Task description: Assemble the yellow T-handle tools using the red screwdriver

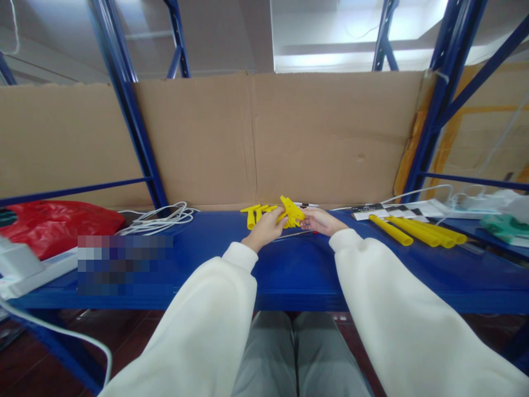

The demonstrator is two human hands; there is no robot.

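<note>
- Fingers of my left hand point(266, 226) are clamped on a yellow plastic piece; take that piece as the middle of my clock face.
- Curled fingers of my right hand point(321, 221) meet the same piece from its three o'clock side; I cannot tell whether they grip it or only touch it.
- Far out at nine o'clock, a crumpled red bag point(66, 223) lies at the left end of my blue counter point(206, 275), with a long white strip point(47, 269) slanting just in front of it, between eight and nine.
- Nearer at nine o'clock, I have a loose coil of white cable point(165, 221).
- Just beside my left hand, at nine, several yellow T-shaped pieces point(251, 218) stand close together.
- Dead centre, held above the counter between my two hands, is the yellow plastic piece point(293, 210).
- At six o'clock, close below it, lies a thin rod point(291, 236).
- At twelve, a cardboard panel point(330, 138) rises behind my work.
- Well apart, between three and four, four yellow tubes point(390, 230) lie side by side, their near ends towards me; a black-and-white checkered strip point(388, 212) runs behind them.
- Farthest out at three, I see something green point(502, 226), too unclear to name.
</note>
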